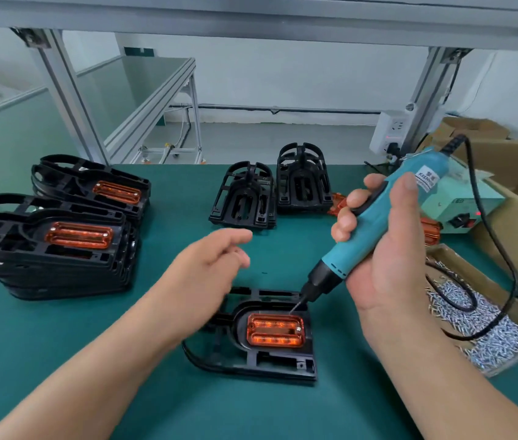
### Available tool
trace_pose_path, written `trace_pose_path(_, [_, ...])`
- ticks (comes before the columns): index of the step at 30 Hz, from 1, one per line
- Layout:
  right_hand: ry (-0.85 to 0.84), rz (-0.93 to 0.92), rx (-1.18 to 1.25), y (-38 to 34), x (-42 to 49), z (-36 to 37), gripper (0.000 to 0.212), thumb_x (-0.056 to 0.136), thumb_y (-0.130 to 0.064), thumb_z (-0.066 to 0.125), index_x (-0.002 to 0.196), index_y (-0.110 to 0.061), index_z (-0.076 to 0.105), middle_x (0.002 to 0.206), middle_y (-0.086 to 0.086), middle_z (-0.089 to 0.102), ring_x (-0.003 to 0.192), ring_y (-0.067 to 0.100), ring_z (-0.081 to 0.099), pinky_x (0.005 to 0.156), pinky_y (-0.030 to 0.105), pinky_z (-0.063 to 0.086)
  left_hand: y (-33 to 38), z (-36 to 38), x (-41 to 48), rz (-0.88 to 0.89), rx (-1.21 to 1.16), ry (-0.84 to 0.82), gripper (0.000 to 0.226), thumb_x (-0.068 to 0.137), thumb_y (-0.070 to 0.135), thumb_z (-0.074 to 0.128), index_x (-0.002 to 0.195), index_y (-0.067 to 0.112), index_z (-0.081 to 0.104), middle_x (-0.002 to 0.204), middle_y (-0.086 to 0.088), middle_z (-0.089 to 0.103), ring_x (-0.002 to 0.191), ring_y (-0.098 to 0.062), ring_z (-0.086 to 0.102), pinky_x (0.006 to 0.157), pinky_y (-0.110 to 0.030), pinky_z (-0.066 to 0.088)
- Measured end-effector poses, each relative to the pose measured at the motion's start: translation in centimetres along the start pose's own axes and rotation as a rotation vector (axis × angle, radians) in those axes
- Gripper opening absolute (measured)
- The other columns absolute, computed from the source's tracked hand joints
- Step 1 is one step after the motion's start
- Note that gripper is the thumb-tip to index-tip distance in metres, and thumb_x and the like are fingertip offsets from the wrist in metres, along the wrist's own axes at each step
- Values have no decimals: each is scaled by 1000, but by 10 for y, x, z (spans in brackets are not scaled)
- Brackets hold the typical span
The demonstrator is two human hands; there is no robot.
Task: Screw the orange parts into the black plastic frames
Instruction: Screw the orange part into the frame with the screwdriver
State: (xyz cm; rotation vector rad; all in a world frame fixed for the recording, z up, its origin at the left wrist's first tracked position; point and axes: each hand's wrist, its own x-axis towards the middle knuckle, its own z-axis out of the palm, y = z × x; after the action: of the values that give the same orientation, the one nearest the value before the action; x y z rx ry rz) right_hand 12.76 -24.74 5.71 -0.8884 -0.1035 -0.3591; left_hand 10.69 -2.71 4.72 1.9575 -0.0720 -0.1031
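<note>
A black plastic frame lies flat on the green mat in front of me, with an orange part seated in it and a screw visible at the part's right end. My right hand grips a teal electric screwdriver, its bit tip hovering just above the orange part's upper right corner. My left hand floats open above the frame's left side, fingers relaxed, touching nothing.
Two stacks of frames with orange parts stand at the left. Two stacks of bare black frames sit at the back centre. Loose orange parts lie by a power unit. A cardboard box of screws is at the right.
</note>
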Motion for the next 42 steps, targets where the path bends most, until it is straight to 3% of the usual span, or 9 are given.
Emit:
trace_pose_path(3, [27, 34, 32, 4, 1, -4, 33, 108, -49, 55, 110, -16, 58, 84, 2, 63, 61, 14, 56, 54, 24, 47, 6, -9, 1, -130, -502, -123, 43, 100, -15, 42, 124, 7, 70, 108, -8, 77, 88, -15, 70, 79, -25, 59])
trace_pose_path(8, [59, 81, 65, 7, 2, -5, 33, 106, -49, 58, 107, -16, 59, 84, 1, 63, 61, 14, 56, 55, 24, 48, 4, -7, -1, -160, -690, -334, 35, 98, -21, 46, 125, -7, 65, 122, -22, 73, 117, -32, 71, 89, -27, 60])
trace_pose_path(15, [84, 75, 111, 4, 4, -7, 33, 106, -48, 58, 104, -16, 60, 85, 2, 63, 61, 13, 56, 55, 24, 48, 4, -1, -3, -136, -527, -288, 28, 80, 14, 80, 103, 1, 72, 104, -23, 77, 92, -26, 79, 67, -21, 62])
trace_pose_path(19, [86, 84, 119, 5, 5, -7, 32, 107, -48, 58, 104, -16, 60, 85, 2, 63, 62, 14, 56, 55, 24, 48, 8, -1, -4, -99, -385, -294, 12, 82, 25, 82, 85, 15, 77, 82, -17, 74, 60, -21, 69, 50, -24, 55])
trace_pose_path(24, [81, 87, 114, 5, 5, -9, 33, 107, -48, 59, 105, -15, 60, 85, 2, 64, 62, 14, 57, 55, 24, 49, 10, 2, -7, -46, -282, -234, 22, 83, 36, 80, 72, 19, 71, 69, -8, 67, 49, -15, 56, 46, -22, 45])
trace_pose_path(27, [82, 88, 103, 6, 5, -9, 33, 107, -48, 59, 105, -15, 60, 86, 2, 63, 62, 14, 56, 55, 24, 48, 10, 2, -8, -43, -265, -232, 27, 84, 37, 79, 73, 13, 72, 65, -7, 66, 51, -14, 56, 49, -21, 46])
trace_pose_path(30, [84, 85, 96, 7, 5, -8, 33, 106, -48, 59, 105, -15, 60, 85, 3, 63, 61, 14, 55, 55, 24, 48, 10, 2, -8, -74, -289, -268, 10, 93, 18, 76, 87, 11, 80, 75, -10, 72, 62, -16, 65, 57, -23, 55])
trace_pose_path(33, [82, 84, 104, 7, 5, -8, 33, 106, -48, 60, 105, -15, 60, 86, 2, 63, 62, 14, 56, 56, 24, 49, 8, 3, -10, -80, -278, -299, 19, 98, 4, 69, 97, 18, 82, 88, -12, 78, 74, -20, 74, 64, -25, 59])
trace_pose_path(42, [154, 93, 183, 7, 9, -11, 39, 106, -53, 56, 103, -14, 58, 86, 5, 64, 64, 15, 57, 57, 23, 50, 8, 8, -13, -51, -150, -368, 21, 97, 5, 67, 96, 22, 79, 92, -9, 79, 84, -23, 78, 65, -25, 59])
